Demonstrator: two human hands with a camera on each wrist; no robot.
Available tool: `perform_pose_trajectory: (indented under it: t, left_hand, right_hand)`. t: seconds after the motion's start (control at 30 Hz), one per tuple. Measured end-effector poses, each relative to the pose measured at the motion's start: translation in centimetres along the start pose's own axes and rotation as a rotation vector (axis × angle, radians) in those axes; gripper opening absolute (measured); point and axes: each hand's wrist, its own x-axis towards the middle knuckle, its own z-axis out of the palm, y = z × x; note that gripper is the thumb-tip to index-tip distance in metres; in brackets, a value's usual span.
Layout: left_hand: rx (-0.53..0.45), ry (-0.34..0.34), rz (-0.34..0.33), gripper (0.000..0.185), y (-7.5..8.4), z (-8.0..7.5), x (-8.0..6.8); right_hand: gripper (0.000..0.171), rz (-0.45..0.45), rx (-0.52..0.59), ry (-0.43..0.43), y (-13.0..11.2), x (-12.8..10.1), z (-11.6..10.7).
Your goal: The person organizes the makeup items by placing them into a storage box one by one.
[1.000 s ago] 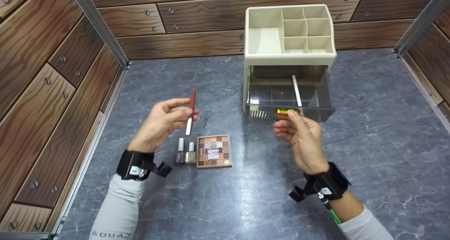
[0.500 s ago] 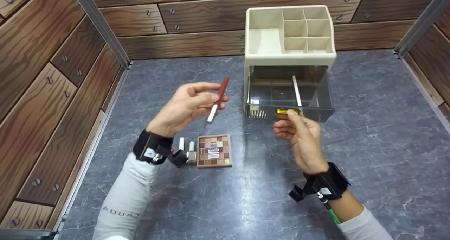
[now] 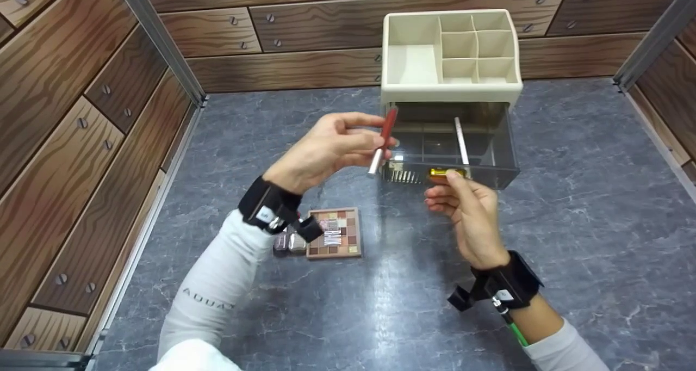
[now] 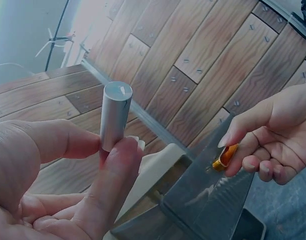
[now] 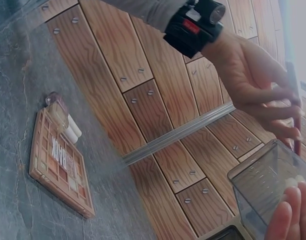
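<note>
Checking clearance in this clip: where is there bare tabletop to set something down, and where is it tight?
Bare tabletop lies right of the organizer to the right wall, and along the near edge between both sleeves. It is crowded by the open drawer, where the left hand holds a lip pencil and the right hand pinches the gold handle, and around the eyeshadow palette.

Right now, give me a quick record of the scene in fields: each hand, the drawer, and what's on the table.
left hand: pinches a red-and-silver lip gloss tube, held at the drawer's left corner
right hand: holds the gold handle of the drawer
drawer: smoky clear, pulled out of the cream organizer, white stick inside
table: eyeshadow palette, two nail polish bottles beside it, partly hidden
</note>
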Motion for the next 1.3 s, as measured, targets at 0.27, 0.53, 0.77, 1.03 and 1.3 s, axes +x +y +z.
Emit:
perform_pose_trajectory:
  t: [0.27,0.53,0.77,1.03,1.3]
  left_hand:
    - [0.093,0.009,-0.092,0.053,0.6,1.6,3.1]
    - [0.207,-0.01,-0.151,0.054,0.9,3.6,5.3]
    - [0.266,-0.003,-0.204,0.052,0.9,4.4,6.8]
    - [0.422,0.056,-0.247,0.03,1.1,5.8,8.9]
    - [0.761,0.158,-0.29,0.02,1.2,7.0,10.2]
  right_hand:
    - [0.024,-0.002,0.003,0.005,0.0,0.0,0.0]
    - [0.024,-0.005,0.004,0.009,-0.2,0.0,-0.1]
    - [0.024,0.002,0.003,0.001,-0.2,0.1,-0.1]
    - [0.027,-0.009,-0.005,0.002,-0.2,0.0,-0.3]
    - [0.027,0.003,-0.01,-0.002,-0.1,0.0,-0.1]
